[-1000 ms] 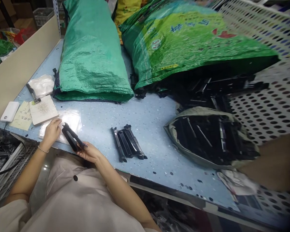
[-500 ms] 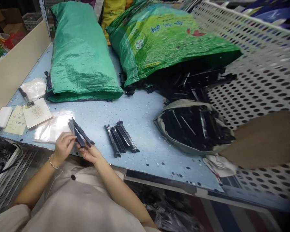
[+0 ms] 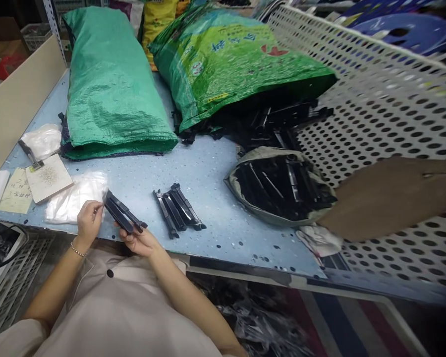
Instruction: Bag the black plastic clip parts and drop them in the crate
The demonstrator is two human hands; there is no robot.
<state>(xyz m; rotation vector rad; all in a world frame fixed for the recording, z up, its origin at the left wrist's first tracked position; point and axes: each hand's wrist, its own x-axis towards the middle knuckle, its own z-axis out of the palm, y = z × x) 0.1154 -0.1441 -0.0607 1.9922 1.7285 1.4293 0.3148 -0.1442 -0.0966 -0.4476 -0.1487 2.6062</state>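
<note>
Your left hand has slid from the middle of the two slim black plastic pieces to their far end, beside the clear plastic bags; its fingertips are pinched together, though I cannot tell whether they touch. Your right hand grips the pair just right of those bags, so it probably now carries them alone.

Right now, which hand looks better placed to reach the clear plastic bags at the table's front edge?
Probably the left hand: it sits beside the clear plastic bags, while the right hand is farther off and holds black plastic pieces.
</note>
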